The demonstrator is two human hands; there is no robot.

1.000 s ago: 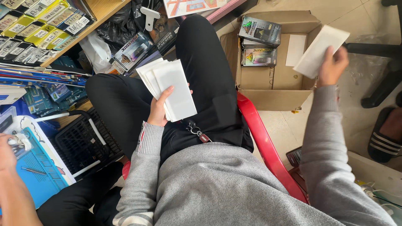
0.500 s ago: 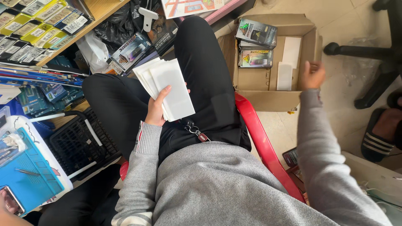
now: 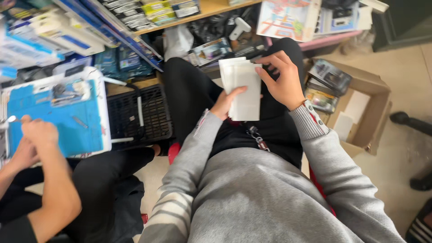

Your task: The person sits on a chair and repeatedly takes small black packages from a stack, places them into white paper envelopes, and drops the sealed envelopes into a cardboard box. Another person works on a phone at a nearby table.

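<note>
Having left the brown cardboard box (image 3: 375, 114), right hand (image 3: 282, 80) now pinches the white flat card stack (image 3: 244, 90); left hand (image 3: 226, 102) grips it beneath.

An open cardboard box (image 3: 371, 118) sits on the floor to the right, with 2 dark packets (image 3: 330, 75) and some white cards (image 3: 351, 112) inside it. A black plastic crate (image 3: 137, 114) stands just beside a blue work mat (image 3: 58, 119) on the left, where another person's arm (image 3: 47, 180) rests. Above, a wooden shelf (image 3: 202, 10) carries rows of small packages (image 3: 148, 9). A grey sweater (image 3: 261, 198) fills the foreground.
</note>
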